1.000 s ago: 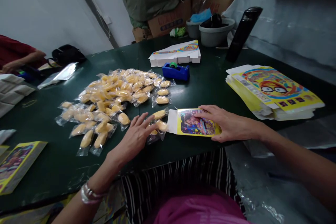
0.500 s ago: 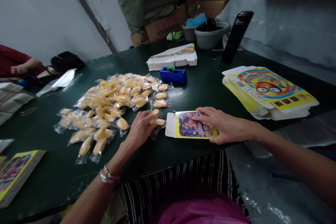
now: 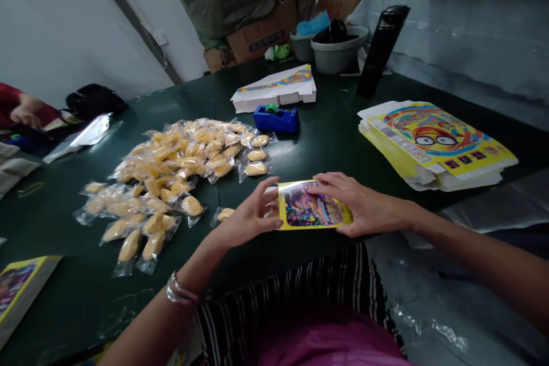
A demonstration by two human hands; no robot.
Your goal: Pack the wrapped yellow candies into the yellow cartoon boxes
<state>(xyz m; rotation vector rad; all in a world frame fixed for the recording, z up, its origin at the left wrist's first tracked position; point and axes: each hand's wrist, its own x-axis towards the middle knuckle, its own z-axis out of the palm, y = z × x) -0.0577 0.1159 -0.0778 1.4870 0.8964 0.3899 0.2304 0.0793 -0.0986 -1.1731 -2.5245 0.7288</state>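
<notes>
A small yellow card box (image 3: 315,206) with a dark, colourful printed front lies in front of me, over the table's near side. My right hand (image 3: 358,203) grips its right end, fingers on top and thumb at the lower corner. At its left end my left hand (image 3: 253,211) is curled around the end, thumb at the lower left corner; the white flap there is mostly hidden by the fingers. Left of that hand one pale yellow oval piece (image 3: 225,214) in clear wrap lies alone. Beyond it spreads a pile of the same wrapped pieces (image 3: 180,151).
A blue tape dispenser (image 3: 277,120) stands behind the pile, before flat white cartons (image 3: 274,91). Flattened yellow boxes (image 3: 437,143) are stacked at right, near a black bottle (image 3: 381,51) and grey tubs (image 3: 338,51). Another yellow box (image 3: 26,291) lies at left. A co-worker's hand (image 3: 26,111) shows far left.
My left hand has moved right from the wrapped pieces to the box's open left end, covering its white flap. One wrapped piece now lies behind that hand. The view has shifted slightly.
</notes>
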